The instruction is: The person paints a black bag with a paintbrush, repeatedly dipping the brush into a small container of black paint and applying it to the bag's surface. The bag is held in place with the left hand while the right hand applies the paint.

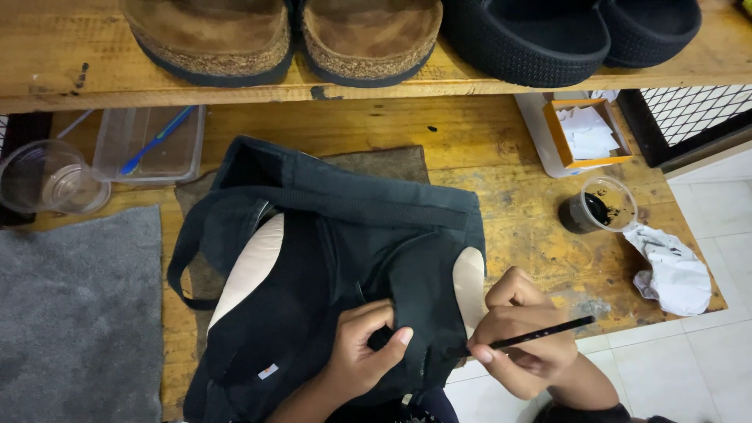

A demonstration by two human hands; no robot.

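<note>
A black cloth bag with a cream lining lies on the wooden table, its strap looping out on the left. My left hand pinches a fold of the black fabric near the bag's lower middle. My right hand holds a thin black brush, its tip pointing left against the fabric's edge beside the cream panel.
A clear cup of black liquid and a crumpled white cloth sit at the right. An open orange-edged box of white papers lies behind. A clear tray, empty cups and a grey mat are left. Sandals rest on a shelf above.
</note>
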